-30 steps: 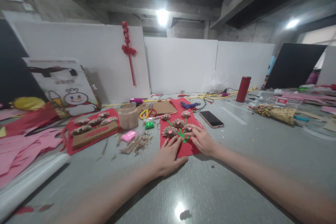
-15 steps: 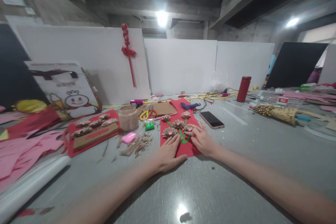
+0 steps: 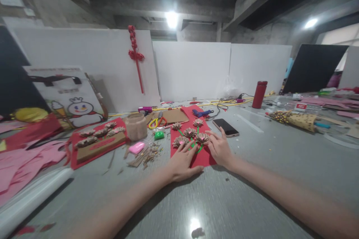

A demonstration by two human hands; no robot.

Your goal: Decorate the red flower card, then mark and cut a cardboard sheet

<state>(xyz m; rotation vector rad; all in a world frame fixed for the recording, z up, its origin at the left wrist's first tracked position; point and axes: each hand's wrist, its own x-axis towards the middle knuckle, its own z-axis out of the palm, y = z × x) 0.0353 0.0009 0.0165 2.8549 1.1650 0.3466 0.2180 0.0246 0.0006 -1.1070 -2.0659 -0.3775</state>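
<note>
In the middle of the picture a red card point(image 3: 201, 159) lies flat on the grey table point(image 3: 252, 179). Brown paper flowers point(image 3: 190, 132) are on the card, with thin green stems point(image 3: 199, 148) under them.

The left hand point(image 3: 183, 162) lies flat on the bottom of the red card. Its fingers are a little spread, and the tips are just under the lowest left flower point(image 3: 180, 141). It holds nothing.

The right hand point(image 3: 220, 149) is at the right edge of the card. Its fingertips touch one flower point(image 3: 202, 138) near the middle of the card. I cannot tell if they pinch the flower or only press on it. One finger sticks up a bit.

To the left of the card stands a small brown jar point(image 3: 136, 126). It is too hard to see what is inside. A red bottle point(image 3: 259, 94) stands far back on the right, with its lid on.

A black phone point(image 3: 226, 127) lies just to the right of the card. A pink lump point(image 3: 136, 147) and a small green thing point(image 3: 159, 134) lie near the jar. More to the left is a red board point(image 3: 73, 157) with more brown flowers on it.
</note>
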